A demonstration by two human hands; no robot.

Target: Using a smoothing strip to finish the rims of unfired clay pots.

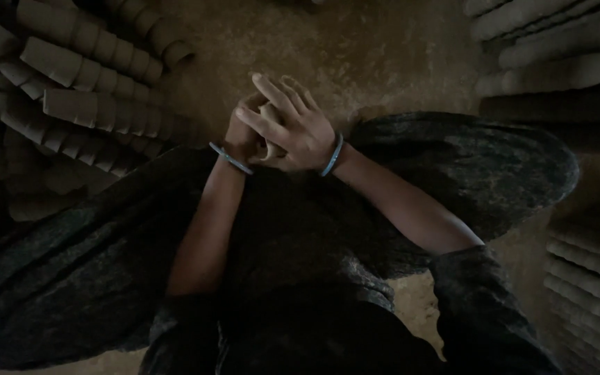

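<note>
A: Closest to us is our own dark garment (pixel 293 278), draped wide over the knees, with both forearms reaching out across it.

B: And out at the end of them, our hands meet over the earthen floor (pixel 383 55). The right hand (pixel 300 128) lies on top with fingers spread, pressed over a small pale clay cup (pixel 269 114).

A: The left hand (pixel 241 135) cups it from below, so the piece sits pinched between both palms, mostly hidden. Both are gripping that one cup.

B: How far along are we? Judging by the stacks of nested clay cups (pixel 85 76) on our left and the rows of stacked cups (pixel 557 42) on our right, plenty looks finished already.

A: This one is in hand, not yet laid with either pile. Whether it's fully shaped, we can't tell in this dim light.
</note>
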